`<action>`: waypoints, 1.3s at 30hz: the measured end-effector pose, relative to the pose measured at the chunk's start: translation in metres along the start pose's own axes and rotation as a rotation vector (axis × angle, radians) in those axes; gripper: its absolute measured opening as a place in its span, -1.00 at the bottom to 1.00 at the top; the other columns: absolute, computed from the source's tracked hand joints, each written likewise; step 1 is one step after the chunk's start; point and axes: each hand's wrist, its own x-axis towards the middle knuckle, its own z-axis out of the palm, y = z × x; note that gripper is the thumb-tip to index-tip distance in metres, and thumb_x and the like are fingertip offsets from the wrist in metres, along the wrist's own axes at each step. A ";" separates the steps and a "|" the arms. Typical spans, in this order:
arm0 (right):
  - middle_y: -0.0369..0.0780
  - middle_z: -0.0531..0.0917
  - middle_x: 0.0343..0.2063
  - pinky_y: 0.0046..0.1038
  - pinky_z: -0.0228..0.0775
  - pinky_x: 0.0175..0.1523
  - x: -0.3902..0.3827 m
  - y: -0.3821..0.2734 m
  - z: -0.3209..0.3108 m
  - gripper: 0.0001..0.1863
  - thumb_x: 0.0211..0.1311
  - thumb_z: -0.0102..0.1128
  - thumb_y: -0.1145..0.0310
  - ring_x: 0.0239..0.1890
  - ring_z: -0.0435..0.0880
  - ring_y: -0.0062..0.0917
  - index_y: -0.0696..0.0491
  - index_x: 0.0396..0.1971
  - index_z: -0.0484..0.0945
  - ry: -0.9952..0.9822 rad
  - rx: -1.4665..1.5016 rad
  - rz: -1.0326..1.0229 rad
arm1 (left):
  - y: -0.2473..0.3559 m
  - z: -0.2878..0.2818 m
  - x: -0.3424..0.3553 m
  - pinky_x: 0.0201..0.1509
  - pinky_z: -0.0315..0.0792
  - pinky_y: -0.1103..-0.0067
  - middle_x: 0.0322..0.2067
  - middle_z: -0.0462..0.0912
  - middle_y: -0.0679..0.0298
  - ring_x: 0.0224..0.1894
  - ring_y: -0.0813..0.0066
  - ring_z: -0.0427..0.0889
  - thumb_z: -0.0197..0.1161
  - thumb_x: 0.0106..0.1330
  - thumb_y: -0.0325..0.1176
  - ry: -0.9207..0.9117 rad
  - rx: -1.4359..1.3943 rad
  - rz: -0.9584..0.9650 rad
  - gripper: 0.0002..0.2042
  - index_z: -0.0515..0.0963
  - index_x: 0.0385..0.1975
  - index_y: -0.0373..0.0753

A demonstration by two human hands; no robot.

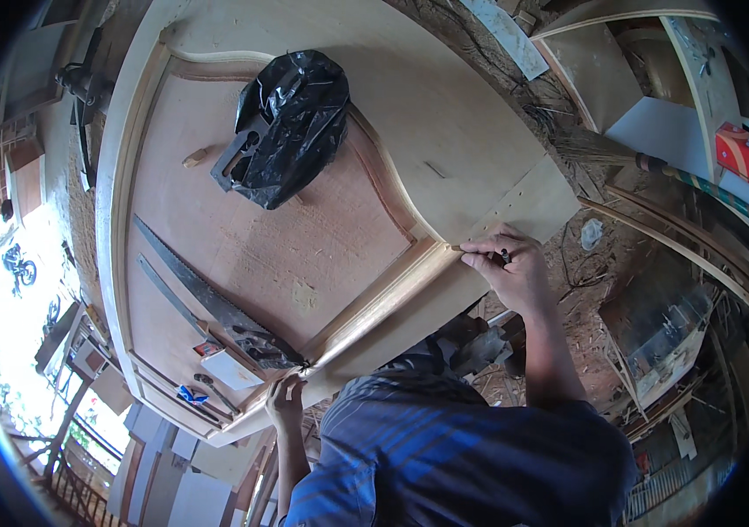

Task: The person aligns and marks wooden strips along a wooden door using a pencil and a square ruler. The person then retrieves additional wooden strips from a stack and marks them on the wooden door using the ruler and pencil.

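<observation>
A wooden panel (242,246) with a curved raised moulding (374,290) lies before me. My right hand (506,263) is closed in a pinch on a small pale wooden piece (455,249) at the moulding's right corner. My left hand (286,400) has curled fingers at the moulding's lower end; what they grip is too small to tell. Near it lie a handsaw (234,312), a narrow long blade (172,299) and a white rectangular piece (232,369). A crumpled black plastic bag (295,123) partly covers a grey tool on the panel; a small wooden block (194,158) sits left of it.
Plywood carcasses (594,79) with a red box (743,158) stand at upper right. Long timber strips (673,246) and a scuffed box (660,342) lie to the right over debris. Boards (190,483) stand at lower left, beside a bright opening with a bicycle (18,263).
</observation>
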 end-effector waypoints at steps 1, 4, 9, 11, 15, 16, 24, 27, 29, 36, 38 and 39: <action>-0.31 0.74 -0.44 -0.50 0.51 -0.27 0.000 -0.001 0.000 -0.84 0.19 0.59 0.50 -0.42 0.63 -0.62 0.05 -0.21 0.88 -0.001 -0.014 0.003 | -0.001 0.000 0.000 0.03 0.64 0.27 -0.19 0.83 0.16 -0.09 0.11 0.81 0.54 0.24 -0.43 0.000 0.003 0.000 -0.86 0.78 -0.23 -0.18; -0.33 0.69 -0.48 -0.49 0.44 -0.27 0.000 0.000 0.001 -0.80 0.17 0.59 0.51 -0.39 0.58 -0.61 0.02 -0.19 0.88 0.002 0.016 0.012 | -0.003 0.001 -0.001 0.03 0.64 0.27 -0.20 0.83 0.16 -0.10 0.10 0.81 0.54 0.24 -0.43 0.011 0.007 0.023 -0.86 0.78 -0.23 -0.19; -0.31 0.72 -0.45 -0.48 0.47 -0.27 -0.001 0.002 0.001 -0.82 0.19 0.58 0.51 -0.41 0.60 -0.61 0.04 -0.19 0.88 0.008 0.003 -0.011 | -0.011 0.004 -0.006 0.06 0.64 0.28 -0.17 0.83 0.13 -0.07 0.10 0.81 0.57 0.24 -0.39 0.004 0.015 0.002 -0.83 0.79 -0.21 -0.22; -0.30 0.75 -0.43 -0.49 0.51 -0.27 -0.001 0.002 0.000 -0.83 0.21 0.56 0.51 -0.43 0.63 -0.61 0.05 -0.19 0.88 0.006 -0.011 -0.025 | -0.014 0.004 -0.006 0.05 0.64 0.27 -0.18 0.84 0.14 -0.08 0.09 0.81 0.56 0.25 -0.39 0.007 0.020 0.013 -0.84 0.79 -0.21 -0.20; -0.29 0.75 -0.42 -0.47 0.51 -0.26 -0.004 0.002 0.000 -0.83 0.22 0.55 0.50 -0.42 0.64 -0.60 0.05 -0.17 0.88 -0.004 -0.055 -0.002 | -0.010 0.002 -0.004 0.02 0.63 0.26 -0.20 0.83 0.15 -0.10 0.07 0.80 0.54 0.25 -0.39 0.000 0.017 0.039 -0.84 0.79 -0.20 -0.19; -0.29 0.75 -0.42 -0.47 0.51 -0.26 -0.004 0.003 0.000 -0.82 0.22 0.55 0.49 -0.41 0.64 -0.60 0.05 -0.17 0.88 -0.008 -0.060 0.014 | -0.012 0.004 -0.004 0.02 0.63 0.26 -0.20 0.83 0.15 -0.10 0.07 0.80 0.54 0.25 -0.39 0.005 0.011 0.039 -0.84 0.79 -0.20 -0.19; -0.39 0.62 -0.51 -0.57 0.42 -0.28 -0.004 -0.002 -0.002 -0.79 0.24 0.55 0.47 -0.45 0.54 -0.72 0.03 -0.12 0.87 -0.003 -0.014 0.010 | -0.018 0.005 -0.004 -0.04 0.62 0.24 -0.24 0.81 0.19 -0.14 0.09 0.77 0.54 0.27 -0.33 0.025 -0.001 0.094 -0.86 0.79 -0.22 -0.15; -0.48 0.53 -0.54 -0.64 0.34 -0.30 -0.006 -0.011 -0.009 -0.78 0.27 0.53 0.43 -0.47 0.45 -0.82 0.01 -0.09 0.85 0.011 0.171 0.080 | -0.022 0.003 -0.005 -0.04 0.61 0.25 -0.24 0.81 0.20 -0.15 0.10 0.77 0.55 0.25 -0.32 0.019 -0.005 0.100 -0.86 0.79 -0.23 -0.14; -0.49 0.58 -0.51 -0.67 0.33 -0.31 -0.009 -0.021 -0.011 -0.85 0.33 0.49 0.40 -0.46 0.45 -0.87 0.01 -0.13 0.82 0.099 0.254 0.035 | -0.023 0.004 -0.006 -0.03 0.61 0.26 -0.24 0.81 0.20 -0.15 0.10 0.76 0.55 0.25 -0.31 0.032 -0.009 0.078 -0.86 0.79 -0.24 -0.13; -0.17 0.87 -0.24 -0.36 0.70 -0.14 -0.052 -0.079 0.103 -0.83 0.32 0.46 0.36 -0.23 0.87 -0.40 -0.01 -0.12 0.84 -0.268 -0.102 -0.310 | -0.025 0.010 -0.012 -0.03 0.60 0.27 -0.27 0.80 0.22 -0.14 0.11 0.76 0.57 0.21 -0.34 0.110 -0.044 0.083 -0.88 0.78 -0.30 -0.12; -0.16 0.87 -0.20 -0.27 0.74 -0.09 -0.069 -0.073 0.139 -0.80 0.30 0.44 0.35 -0.18 0.88 -0.27 -0.04 -0.11 0.83 -0.336 -0.159 -0.369 | -0.028 0.011 -0.015 -0.01 0.60 0.27 -0.26 0.80 0.23 -0.12 0.12 0.75 0.55 0.23 -0.29 0.107 -0.040 0.069 -0.88 0.78 -0.29 -0.10; -0.17 0.87 -0.20 -0.23 0.73 -0.08 -0.077 -0.066 0.155 -0.79 0.30 0.42 0.35 -0.19 0.87 -0.24 -0.06 -0.10 0.84 -0.346 -0.235 -0.373 | -0.024 0.010 -0.016 -0.03 0.59 0.27 -0.28 0.80 0.23 -0.15 0.11 0.75 0.55 0.21 -0.34 0.133 -0.058 0.082 -0.89 0.78 -0.31 -0.12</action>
